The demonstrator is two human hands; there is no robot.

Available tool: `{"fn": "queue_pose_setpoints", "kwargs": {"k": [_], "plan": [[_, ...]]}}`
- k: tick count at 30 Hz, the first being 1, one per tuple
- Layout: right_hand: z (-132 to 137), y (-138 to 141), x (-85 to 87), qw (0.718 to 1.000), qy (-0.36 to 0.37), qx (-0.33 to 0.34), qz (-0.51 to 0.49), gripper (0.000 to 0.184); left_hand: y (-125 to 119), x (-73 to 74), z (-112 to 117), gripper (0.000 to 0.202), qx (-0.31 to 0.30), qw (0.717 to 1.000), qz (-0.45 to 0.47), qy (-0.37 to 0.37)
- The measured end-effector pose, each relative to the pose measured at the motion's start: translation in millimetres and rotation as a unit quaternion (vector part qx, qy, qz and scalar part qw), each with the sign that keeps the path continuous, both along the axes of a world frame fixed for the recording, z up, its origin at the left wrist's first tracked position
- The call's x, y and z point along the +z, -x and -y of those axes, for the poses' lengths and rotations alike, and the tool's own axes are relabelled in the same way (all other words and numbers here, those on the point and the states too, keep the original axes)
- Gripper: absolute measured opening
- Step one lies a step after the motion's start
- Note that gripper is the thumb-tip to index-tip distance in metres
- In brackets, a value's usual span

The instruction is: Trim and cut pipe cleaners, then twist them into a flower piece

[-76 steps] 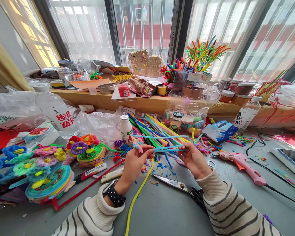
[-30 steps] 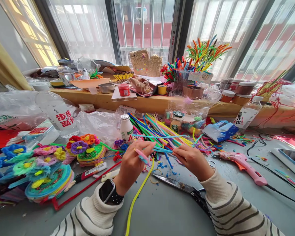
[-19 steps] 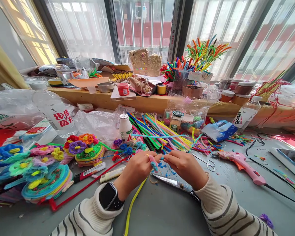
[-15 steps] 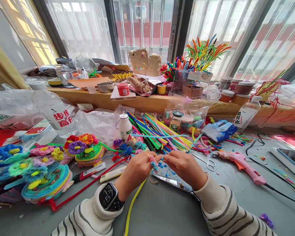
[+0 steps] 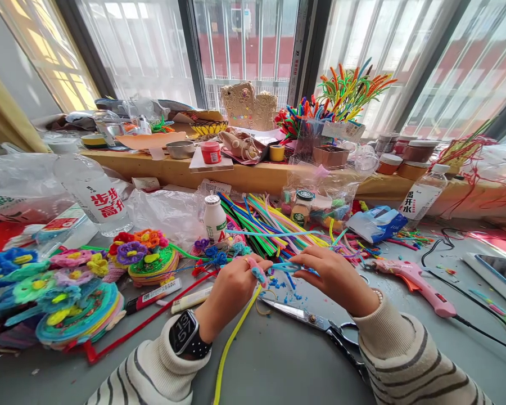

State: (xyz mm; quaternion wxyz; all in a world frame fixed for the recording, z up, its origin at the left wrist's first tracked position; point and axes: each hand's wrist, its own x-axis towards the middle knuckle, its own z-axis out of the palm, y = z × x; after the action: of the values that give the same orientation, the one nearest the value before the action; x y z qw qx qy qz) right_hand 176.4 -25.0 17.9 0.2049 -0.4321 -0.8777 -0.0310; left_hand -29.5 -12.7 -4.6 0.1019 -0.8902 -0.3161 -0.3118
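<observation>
My left hand [image 5: 236, 284] is closed in a pinch on a small pink and blue fuzzy piece [image 5: 258, 273]. From its fingertips a light blue pipe cleaner [image 5: 285, 266] stretches across to my right hand [image 5: 335, 277], whose thumb and fingers close around the other end. Both hands are raised over the grey table, a short gap apart. Below the right hand lie large scissors [image 5: 312, 319] with dark handles. A yellow pipe cleaner [image 5: 231, 337] runs toward me beneath the left hand.
Behind the hands lies a heap of coloured pipe cleaners [image 5: 261, 225], beside a white bottle [image 5: 215, 218]. Fuzzy flowers [image 5: 37, 284] crowd the left. A pink glue gun [image 5: 417, 284] with a black cord rests right. A cluttered wooden ledge [image 5: 164, 171] runs along the windows.
My right hand has moved right, away from the left, and more of the light blue pipe cleaner shows between them. The left hand has shifted slightly left. The scissors' handles are now more exposed.
</observation>
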Motion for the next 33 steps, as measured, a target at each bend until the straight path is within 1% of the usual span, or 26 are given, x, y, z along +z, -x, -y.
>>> {"fn": "queue_pose_setpoints", "kwargs": {"k": [6, 12, 21, 26, 30, 33], "plan": [[2, 4, -0.4, 0.999, -0.01, -0.005, -0.03, 0.011, 0, -1.6, -1, 0.027, -0.012, 1.0, 0.009, 0.011], [2, 3, -2.6, 0.999, 0.005, -0.009, -0.041, 0.008, 0, 1.3, 0, 0.027, -0.018, 0.999, 0.009, 0.024], [4, 4, -2.3, 0.999, 0.001, -0.02, -0.043, 0.011, 0, -0.5, 0, 0.026, -0.019, 0.999, 0.003, 0.03], [4, 0, 1.9, 0.998, -0.001, -0.013, -0.058, 0.009, 1, -0.6, -1, 0.024, -0.021, 0.999, 0.017, 0.022], [1, -5, 5.4, 0.999, -0.01, -0.006, -0.053, 0.018, 2, -1.7, -2, 0.024, -0.018, 0.999, 0.025, 0.022], [0, -6, 4.8, 0.999, -0.008, -0.002, -0.043, 0.014, 2, -2.4, -2, 0.024, -0.017, 0.999, 0.024, 0.024]]}}
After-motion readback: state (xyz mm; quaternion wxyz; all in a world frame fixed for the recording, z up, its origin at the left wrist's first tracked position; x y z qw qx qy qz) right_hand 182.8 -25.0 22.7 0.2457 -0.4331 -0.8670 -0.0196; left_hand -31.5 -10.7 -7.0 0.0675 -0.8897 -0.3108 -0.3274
